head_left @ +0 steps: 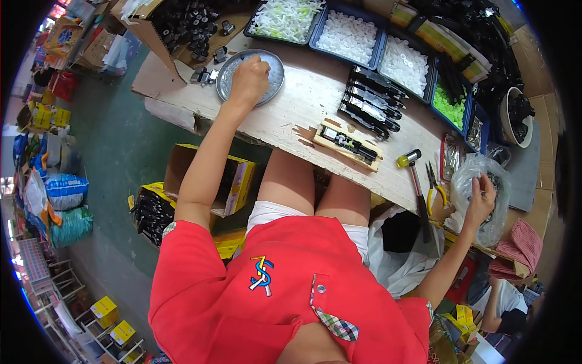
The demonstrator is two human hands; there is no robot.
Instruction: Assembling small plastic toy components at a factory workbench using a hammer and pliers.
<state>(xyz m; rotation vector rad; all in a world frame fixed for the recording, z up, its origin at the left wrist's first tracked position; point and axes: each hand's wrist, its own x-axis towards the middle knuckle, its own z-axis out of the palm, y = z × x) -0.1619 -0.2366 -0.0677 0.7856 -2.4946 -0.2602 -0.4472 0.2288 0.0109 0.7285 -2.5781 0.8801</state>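
Note:
My left hand is closed over a round grey metal dish at the far left of the bench, fingertips together; what they hold, if anything, is hidden. At the right, my right hand is at a clear plastic bag, with its fingers curled in a pinch; I cannot make out what is in them. Between the hands, a wooden fixture near the front edge carries a black assembly with metal and light green parts. Behind it lies a row of several black strip-shaped assemblies.
A hammer and yellow-handled pliers lie right of the fixture. Trays of white-green pieces, white parts and green parts line the back. A carton of black parts stands far left; yellow-edged boxes are below.

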